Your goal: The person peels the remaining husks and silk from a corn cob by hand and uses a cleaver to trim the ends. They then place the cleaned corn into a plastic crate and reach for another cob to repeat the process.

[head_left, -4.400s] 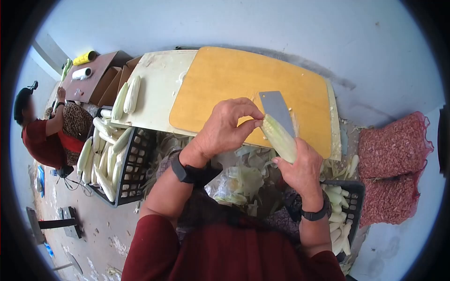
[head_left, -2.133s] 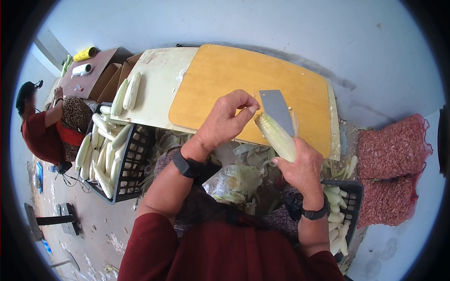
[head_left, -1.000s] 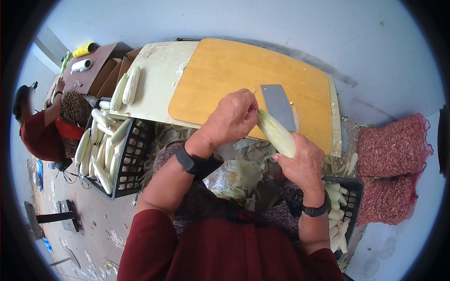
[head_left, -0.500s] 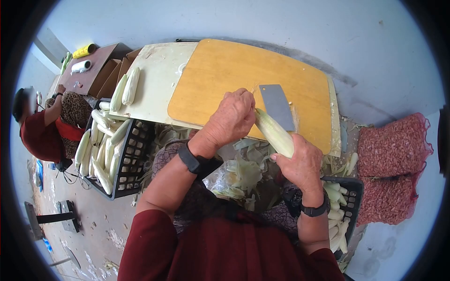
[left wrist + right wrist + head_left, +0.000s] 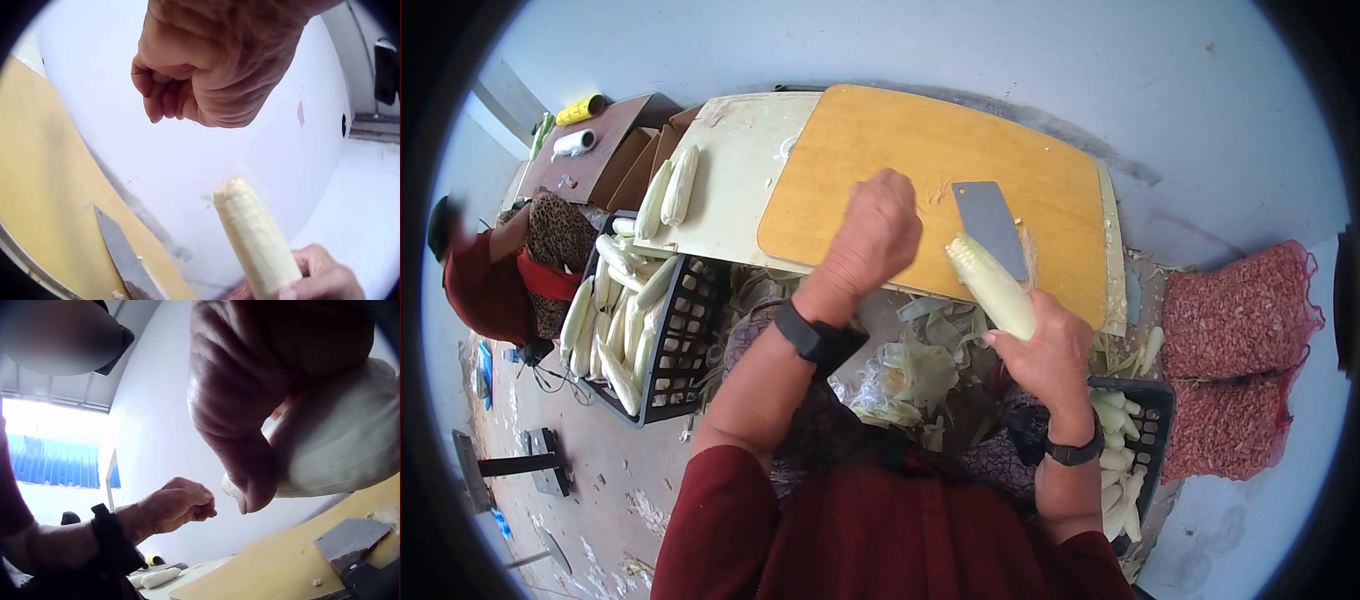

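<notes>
An ear of corn, pale husk around it and kernels bare at the tip, slants up out of the right hand, which grips its lower end. Left of that tip and apart from it, the left hand hangs with curled fingers. In the left wrist view those curled fingers show nothing between them, and the corn is below. The right wrist view shows the right hand close up around the corn. A cleaver lies behind the corn on the yellow board.
Two husked ears lie on the pale tabletop. Black crates of corn stand at left and lower right. Loose husks lie below the board, red mesh sacks at right. Another person sits far left.
The left hand has moved away from the corn's tip, leftward and slightly up, and the tip's kernels show. The right hand keeps its grip. Fine strands on the board are now in plain view.
</notes>
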